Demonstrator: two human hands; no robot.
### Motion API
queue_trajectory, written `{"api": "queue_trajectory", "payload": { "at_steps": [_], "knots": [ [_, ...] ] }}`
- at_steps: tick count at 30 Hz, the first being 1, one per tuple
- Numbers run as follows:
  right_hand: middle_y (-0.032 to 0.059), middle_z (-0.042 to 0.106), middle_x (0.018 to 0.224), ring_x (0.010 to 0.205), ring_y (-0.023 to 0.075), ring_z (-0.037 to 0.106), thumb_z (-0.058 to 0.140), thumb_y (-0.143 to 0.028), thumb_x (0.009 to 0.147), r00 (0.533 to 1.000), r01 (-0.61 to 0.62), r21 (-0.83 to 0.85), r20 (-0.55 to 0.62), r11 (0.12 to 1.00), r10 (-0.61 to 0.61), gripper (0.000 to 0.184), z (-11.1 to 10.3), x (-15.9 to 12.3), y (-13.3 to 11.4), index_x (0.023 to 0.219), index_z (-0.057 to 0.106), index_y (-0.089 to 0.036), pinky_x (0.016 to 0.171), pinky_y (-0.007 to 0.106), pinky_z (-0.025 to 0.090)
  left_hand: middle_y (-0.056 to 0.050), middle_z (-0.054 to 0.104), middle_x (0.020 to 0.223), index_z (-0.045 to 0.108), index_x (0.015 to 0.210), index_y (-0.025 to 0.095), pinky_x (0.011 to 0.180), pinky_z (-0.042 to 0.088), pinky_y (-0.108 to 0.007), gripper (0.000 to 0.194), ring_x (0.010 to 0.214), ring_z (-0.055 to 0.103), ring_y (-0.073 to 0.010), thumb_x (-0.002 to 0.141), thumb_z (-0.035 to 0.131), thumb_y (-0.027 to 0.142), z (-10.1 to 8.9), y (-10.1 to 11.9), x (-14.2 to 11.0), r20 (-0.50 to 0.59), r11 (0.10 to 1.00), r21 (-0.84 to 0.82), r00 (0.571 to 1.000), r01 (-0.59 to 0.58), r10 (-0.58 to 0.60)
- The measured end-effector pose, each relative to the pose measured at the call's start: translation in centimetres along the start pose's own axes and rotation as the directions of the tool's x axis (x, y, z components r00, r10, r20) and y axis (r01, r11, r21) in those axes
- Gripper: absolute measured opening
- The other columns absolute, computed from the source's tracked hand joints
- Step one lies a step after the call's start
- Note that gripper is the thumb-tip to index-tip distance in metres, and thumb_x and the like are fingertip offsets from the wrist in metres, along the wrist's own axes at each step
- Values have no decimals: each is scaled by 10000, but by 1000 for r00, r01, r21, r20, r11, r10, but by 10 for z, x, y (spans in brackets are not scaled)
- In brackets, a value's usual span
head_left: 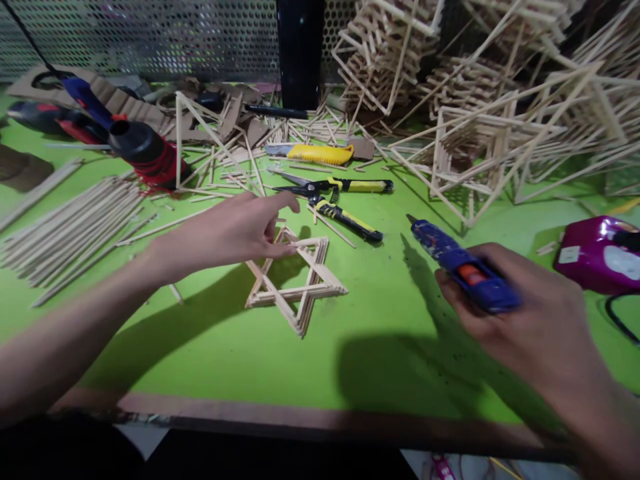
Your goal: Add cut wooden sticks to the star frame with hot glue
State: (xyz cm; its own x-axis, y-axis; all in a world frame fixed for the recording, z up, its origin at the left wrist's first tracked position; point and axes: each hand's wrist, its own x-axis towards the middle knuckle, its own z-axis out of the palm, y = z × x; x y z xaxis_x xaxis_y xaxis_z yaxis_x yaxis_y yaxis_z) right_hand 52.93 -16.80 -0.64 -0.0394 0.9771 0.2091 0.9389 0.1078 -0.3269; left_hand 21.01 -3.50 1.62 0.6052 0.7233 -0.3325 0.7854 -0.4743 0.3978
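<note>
My right hand [530, 307] is wrapped round a blue glue gun [450, 257]; its nozzle points up and left, above the table. Left of it lies a six-pointed star [307, 290] built of stacked thin wooden sticks. Over the star's upper left edge is my left hand [240, 227], its thumb and index finger apart. The thumb tip overlaps the star's upper stick; whether it presses on it I cannot tell. Just behind the star rest pruning snips [345, 193] with black and yellow handles, blades spread.
A yellow utility knife [320, 154] lies among scattered stick pieces. Loose sticks [75, 227] are bunched at left, near a red and black tool [150, 153]. Stick frames [470, 147] pile up at back right. A purple device [597, 253] stands at the right edge.
</note>
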Motion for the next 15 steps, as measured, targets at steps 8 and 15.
{"api": "queue_trajectory", "payload": {
  "at_steps": [8, 15],
  "knots": [
    [4, 562, 646, 486, 178, 483, 666, -435, 845, 997, -28, 179, -71, 984, 41, 200, -3, 14, -11, 821, 534, -287, 462, 346, 374, 25, 649, 623, 550, 1228, 196, 436, 268, -230, 383, 464, 506, -131, 979, 516, 486, 20, 14, -28, 1, 934, -340, 993, 109, -116],
    [-6, 524, 593, 473, 224, 493, 723, -347, 775, 996, -74, 383, 76, 921, 49, 219, -5, 19, -18, 720, 511, -341, 404, 387, 316, -106, 683, 1024, 523, 1306, 154, 604, 521, -315, 647, 698, 654, -196, 932, 516, 682, 34, 14, -53, -51, 986, -148, 996, -79, 72]
  ]
}}
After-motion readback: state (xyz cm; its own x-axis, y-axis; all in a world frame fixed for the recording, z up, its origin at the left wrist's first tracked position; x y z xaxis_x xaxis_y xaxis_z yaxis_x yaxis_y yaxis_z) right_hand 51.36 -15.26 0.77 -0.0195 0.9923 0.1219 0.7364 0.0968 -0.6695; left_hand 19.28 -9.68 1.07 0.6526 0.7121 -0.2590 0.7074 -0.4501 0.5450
